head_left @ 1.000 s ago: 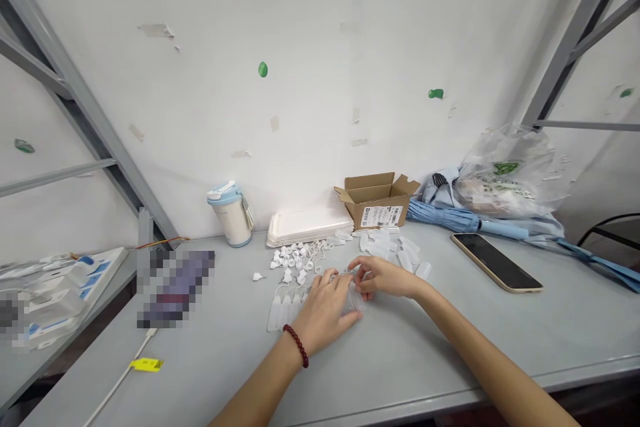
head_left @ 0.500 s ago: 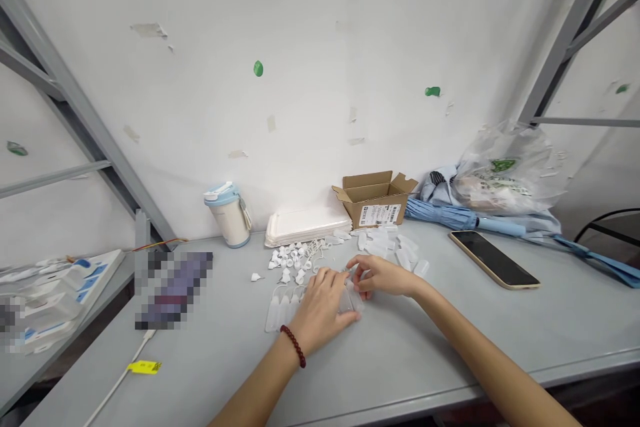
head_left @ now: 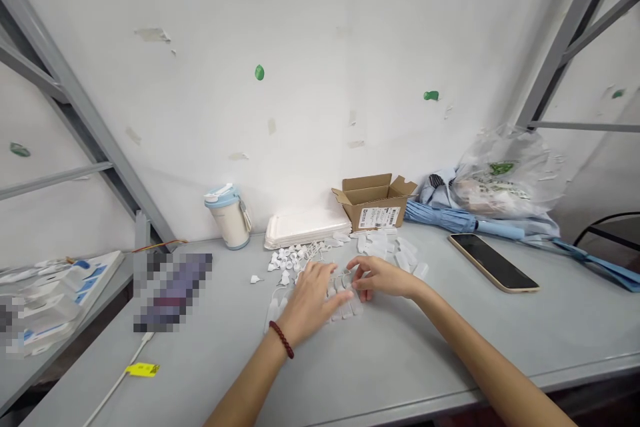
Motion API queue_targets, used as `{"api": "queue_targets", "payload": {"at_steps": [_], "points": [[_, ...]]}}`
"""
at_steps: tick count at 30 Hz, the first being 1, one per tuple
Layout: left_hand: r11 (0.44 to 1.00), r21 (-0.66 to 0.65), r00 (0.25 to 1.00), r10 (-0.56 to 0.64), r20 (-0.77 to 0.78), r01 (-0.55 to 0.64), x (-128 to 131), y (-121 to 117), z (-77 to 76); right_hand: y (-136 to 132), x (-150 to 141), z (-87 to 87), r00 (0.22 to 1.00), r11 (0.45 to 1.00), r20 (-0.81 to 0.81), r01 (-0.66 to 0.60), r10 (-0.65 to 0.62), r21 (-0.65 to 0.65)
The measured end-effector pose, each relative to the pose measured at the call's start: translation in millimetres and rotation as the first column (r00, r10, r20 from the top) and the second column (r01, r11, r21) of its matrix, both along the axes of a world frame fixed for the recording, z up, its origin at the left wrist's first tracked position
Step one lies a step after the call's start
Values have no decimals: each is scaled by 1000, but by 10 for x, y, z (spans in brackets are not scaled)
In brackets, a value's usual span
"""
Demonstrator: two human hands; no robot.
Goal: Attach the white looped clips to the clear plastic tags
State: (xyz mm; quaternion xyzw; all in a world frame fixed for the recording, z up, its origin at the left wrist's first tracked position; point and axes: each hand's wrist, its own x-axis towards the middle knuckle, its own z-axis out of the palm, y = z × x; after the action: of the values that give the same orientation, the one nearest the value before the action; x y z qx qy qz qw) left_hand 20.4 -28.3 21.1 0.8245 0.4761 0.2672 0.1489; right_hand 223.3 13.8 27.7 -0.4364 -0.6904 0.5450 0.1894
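My left hand [head_left: 314,295], with a dark red bead bracelet on its wrist, is over a row of small translucent plastic bottles [head_left: 356,307]. Its fingers are stretched and apart, with nothing in them. At the right end of the row, my right hand [head_left: 381,277] has curled fingers by the bottle tops. What they grip, if anything, is hidden. Thin white loops show at the tops of the bottles. More of the row [head_left: 271,315] emerges left of my left hand; its middle is covered. Beyond my hands lie white pointed caps [head_left: 289,257] and loose translucent pieces [head_left: 377,242].
A white stack of trays [head_left: 305,228] and an open cardboard box [head_left: 383,216] stand against the wall. To the left are a cup [head_left: 229,219] and a pixelated item [head_left: 175,293] with a cable. A phone [head_left: 493,261], folded umbrella [head_left: 443,215] and plastic bag [head_left: 505,180] lie right.
My left hand has lifted off the bottles and shifted slightly left, its fingers spreading, so the right-hand bottles show more. My right hand has hardly moved.
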Motion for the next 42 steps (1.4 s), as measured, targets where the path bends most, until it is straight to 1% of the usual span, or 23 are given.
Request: {"api": "queue_targets", "payload": {"at_steps": [2, 3, 5, 7, 9, 10, 12, 14, 17, 19, 21, 24, 26, 31, 36, 40, 42], "points": [[992, 57, 993, 107, 44, -110, -154, 116, 8, 22, 19, 7, 999, 998, -6, 48, -48, 38], [983, 89, 987, 154, 55, -158, -234, 176, 8, 40, 28, 4, 997, 994, -18, 79, -78, 74], [967, 107, 972, 225, 66, -231, -373, 274, -2, 94, 48, -23, 988, 972, -55, 155, -148, 178], [965, 93, 969, 242, 58, -246, -454, 333, -22, 169, 65, -77, 970, 923, -74, 242, -231, 298], [975, 73, 977, 209, 28, -211, -466, 354, -49, 252, 76, -145, 948, 859, -39, 302, -315, 414], [979, 69, 981, 192, 5, -192, -452, 354, -64, 288, 79, -179, 939, 818, -14, 308, -344, 485], [983, 65, 983, 175, -48, -171, -407, 339, -88, 343, 78, -239, 926, 736, 37, 273, -375, 620], [983, 63, 979, 177, -100, -171, -369, 319, -95, 381, 66, -282, 925, 660, 83, 200, -371, 725], [987, 54, 976, 157, -149, -150, -356, 303, -78, 451, 24, -311, 919, 561, 143, 96, -367, 822], [989, 51, 979, 145, -142, -139, -373, 309, -66, 527, -16, -309, 893, 518, 170, 79, -416, 852], [987, 52, 982, 154, -111, -149, -393, 322, -66, 619, -67, -289, 865, 527, 240, 32, -440, 849], [985, 55, 985, 168, -50, -165, -409, 340, -81, 739, -163, -232, 802, 562, 401, -102, -441, 821], [984, 61, 985, 170, -20, -168, -407, 347, -93, 779, -237, -186, 765, 564, 468, -168, -443, 809], [979, 120, 986, 166, 8, -166, -392, 344, -92, 754, -389, -126, 734, 552, 515, -230, -442, 802], [974, 155, 986, 162, 35, -165, -382, 319, -75, 747, -469, -147, 688, 565, 552, -244, -472, 788], [964, 179, 979, 183, 95, -198, -376, 321, -77, 771, -488, -174, 677, 554, 559, -261, -478, 791], [955, 196, 969, 196, 150, -224, -379, 328, -70, 772, -485, -189, 670, 536, 567, -288, -479, 793]]}}
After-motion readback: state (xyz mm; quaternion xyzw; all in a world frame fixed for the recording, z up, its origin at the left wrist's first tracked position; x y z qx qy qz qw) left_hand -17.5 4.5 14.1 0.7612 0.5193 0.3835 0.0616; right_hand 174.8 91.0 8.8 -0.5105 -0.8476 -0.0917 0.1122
